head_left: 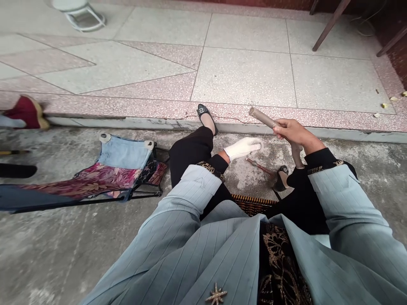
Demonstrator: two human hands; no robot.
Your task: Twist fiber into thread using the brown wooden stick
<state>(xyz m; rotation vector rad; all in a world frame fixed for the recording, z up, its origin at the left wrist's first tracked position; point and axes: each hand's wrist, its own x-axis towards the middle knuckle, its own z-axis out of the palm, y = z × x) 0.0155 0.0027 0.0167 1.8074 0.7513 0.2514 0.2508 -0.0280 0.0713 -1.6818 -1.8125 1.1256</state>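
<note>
My right hand (291, 131), bare, is closed around a brownish-grey tube (263, 117) that slants up to the left, its open-looking end facing away. A thin line (265, 133) hangs from the tube down towards my left hand (243, 148). This hand wears a white knitted glove; its fingertips are pinched together at the lower end of that line. A small pale round shape by the fingertips is too faint to name. Below my right hand a pale, slender piece (296, 155) shows, its kind unclear. On the concrete between my feet lies a reddish-brown stick-like tool (260, 166).
A raised tiled step (244, 76) runs across in front. To the left stands a folding chair (114, 173) with a floral and blue cloth seat. A woven wicker edge (254, 204) shows between my legs. A white stool (84, 17) and another person's red shoe (30, 112) are farther left.
</note>
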